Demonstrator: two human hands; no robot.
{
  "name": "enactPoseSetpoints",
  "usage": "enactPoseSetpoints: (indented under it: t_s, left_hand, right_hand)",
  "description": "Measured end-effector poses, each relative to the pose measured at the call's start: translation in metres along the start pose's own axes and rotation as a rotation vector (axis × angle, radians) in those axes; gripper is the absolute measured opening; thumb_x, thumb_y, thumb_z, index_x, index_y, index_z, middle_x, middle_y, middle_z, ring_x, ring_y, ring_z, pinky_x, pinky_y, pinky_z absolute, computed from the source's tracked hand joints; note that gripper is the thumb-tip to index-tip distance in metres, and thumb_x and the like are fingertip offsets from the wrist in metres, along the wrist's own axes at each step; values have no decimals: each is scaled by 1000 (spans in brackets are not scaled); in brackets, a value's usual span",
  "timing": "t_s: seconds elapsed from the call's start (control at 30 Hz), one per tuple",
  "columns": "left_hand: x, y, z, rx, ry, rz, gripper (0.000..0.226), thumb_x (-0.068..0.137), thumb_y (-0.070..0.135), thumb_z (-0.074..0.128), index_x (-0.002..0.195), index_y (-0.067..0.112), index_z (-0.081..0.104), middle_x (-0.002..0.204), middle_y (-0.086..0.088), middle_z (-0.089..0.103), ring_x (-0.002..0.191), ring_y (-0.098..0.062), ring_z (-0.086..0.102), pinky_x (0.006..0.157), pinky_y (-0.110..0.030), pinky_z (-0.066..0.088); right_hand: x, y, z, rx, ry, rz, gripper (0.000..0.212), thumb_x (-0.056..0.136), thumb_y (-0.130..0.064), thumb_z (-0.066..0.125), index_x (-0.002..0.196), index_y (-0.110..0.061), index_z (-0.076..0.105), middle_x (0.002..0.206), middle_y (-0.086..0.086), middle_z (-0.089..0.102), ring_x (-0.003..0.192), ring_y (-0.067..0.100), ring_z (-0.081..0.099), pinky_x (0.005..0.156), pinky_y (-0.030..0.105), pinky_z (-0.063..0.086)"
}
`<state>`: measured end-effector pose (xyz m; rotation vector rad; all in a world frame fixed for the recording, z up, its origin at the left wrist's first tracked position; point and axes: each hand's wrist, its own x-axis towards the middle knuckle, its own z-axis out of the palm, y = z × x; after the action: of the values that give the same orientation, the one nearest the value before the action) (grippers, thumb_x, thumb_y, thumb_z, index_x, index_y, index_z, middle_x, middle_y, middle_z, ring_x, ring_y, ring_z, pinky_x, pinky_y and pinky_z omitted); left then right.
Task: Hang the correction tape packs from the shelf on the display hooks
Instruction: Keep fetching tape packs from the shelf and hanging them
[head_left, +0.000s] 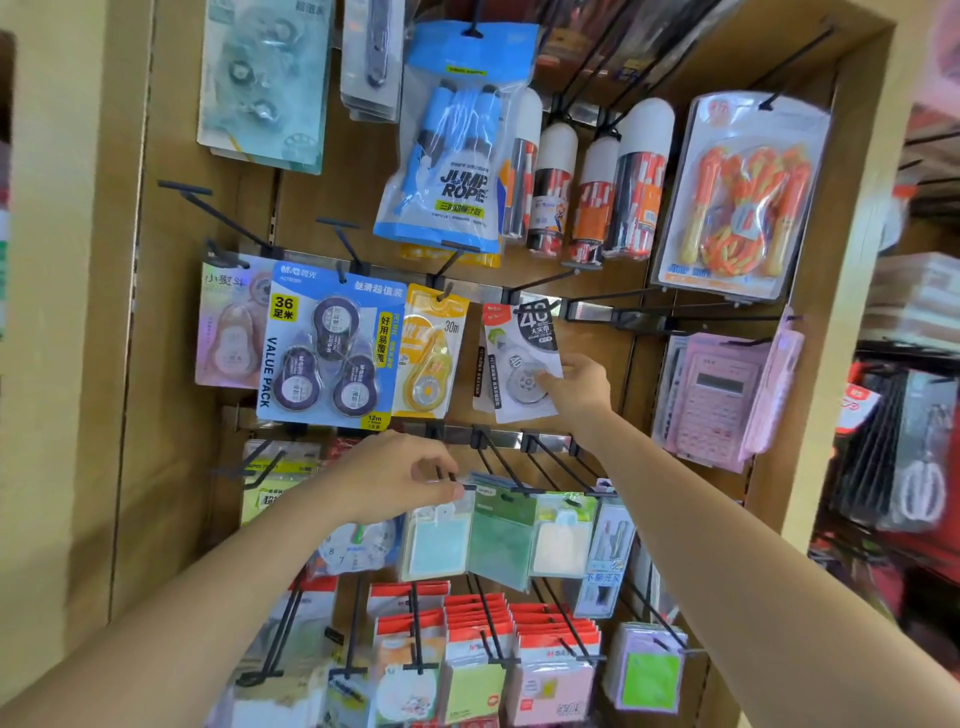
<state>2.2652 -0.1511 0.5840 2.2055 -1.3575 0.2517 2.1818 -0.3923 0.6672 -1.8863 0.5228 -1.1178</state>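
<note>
While gripped by the right hand (576, 389), the correction tape pack (519, 358) is held with its long axis near upright. Its "40" header is turned to 12 o'clock and its printed face is turned to the camera. At least one more card is seen fanned behind it.

The header is held against the metal rail (587, 310), right under the root of a black display hook (540, 280). Whether the pack is threaded on the hook cannot be told.

Backing: a brown panel (171, 364) crossed by rails of hooks, set in a shop aisle.
- At 9 o'clock of the held pack, a yellow "30m" tape pack (428, 358) is hung.
- Further that way are a blue value pack (327, 348) and a pale pink pack (228, 332).
- At 12 o'clock a jump rope bag (457, 145) is hung, and at 3 o'clock pink calculators (717, 400).
- At 6 o'clock sticky note packs (498, 535) are hung.

The pack lies at 10 o'clock of the right hand. Its lower right edge is pinched, with the thumb laid on the front and the fingers hidden behind.

The left hand (400, 478) is held at 7 o'clock of the pack, well apart from it. Its fingers are curled at a hook tip above the sticky notes. Whether anything is pinched there cannot be told.
</note>
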Motion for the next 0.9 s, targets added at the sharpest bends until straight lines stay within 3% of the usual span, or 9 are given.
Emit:
enactPoseSetpoints:
  t_s: [0.1,0.27,0.33,0.47,0.6,0.7,0.8,0.9]
  left_hand:
    - [-2,4,-3,44,-1,-2,41,82,75,59,112,48,66,102,20,64,98,-3,62,85,-36,54]
    - [-7,15,-7,154,0,-8,55,76,84,46,114,50,64,99,20,64,95,-4,62,82,-38,54]
    - [-9,19,-8,224,20,-12,62,74,87,38,117,50,64,97,20,65,91,-4,62,75,-34,53]
    - [-19,35,-7,397,104,27,35,91,63,56,119,46,65,103,19,68,97,-10,64,69,-31,49]
    - [-50,50,8,408,240,31,39,90,50,65,126,36,67,119,8,71,111,-22,65,82,-37,53]
    - [-86,61,27,402,322,101,48,83,51,60,122,26,72,129,2,69,115,-24,66,93,-42,54]
    - [-129,72,54,370,343,114,45,84,53,53,114,26,74,115,6,74,103,-23,68,81,-38,55]
    - [-174,74,96,262,246,94,39,83,53,53,104,30,75,103,12,74,94,-18,68,74,-33,56]
  right_hand:
    - [-13,7,-9,-205,-36,-66,60,90,-17,71,144,-16,46,136,7,60,114,24,61,90,32,51]
    - [-70,18,-38,-393,-188,-323,52,92,-18,68,141,-20,51,139,1,58,122,22,57,103,37,49]
    - [-95,20,-54,-500,-216,-478,47,92,-20,65,138,-23,54,135,-1,61,120,21,57,100,36,49]
    - [-140,27,-88,-578,-282,-688,42,93,-22,62,134,-25,54,109,-2,68,97,20,61,80,38,53]
    - [-181,46,-113,-559,-317,-693,48,91,-24,65,138,-24,53,112,-2,69,105,22,62,86,42,53]
    - [-214,70,-125,-527,-365,-684,43,92,-28,61,134,-21,55,111,-1,69,100,24,63,82,45,54]
    - [-254,100,-134,-532,-395,-701,44,92,-23,65,134,-16,56,114,0,70,101,23,63,82,38,55]
    - [-293,140,-130,-518,-436,-608,40,92,-31,57,131,-20,58,112,-1,70,100,25,63,79,41,55]
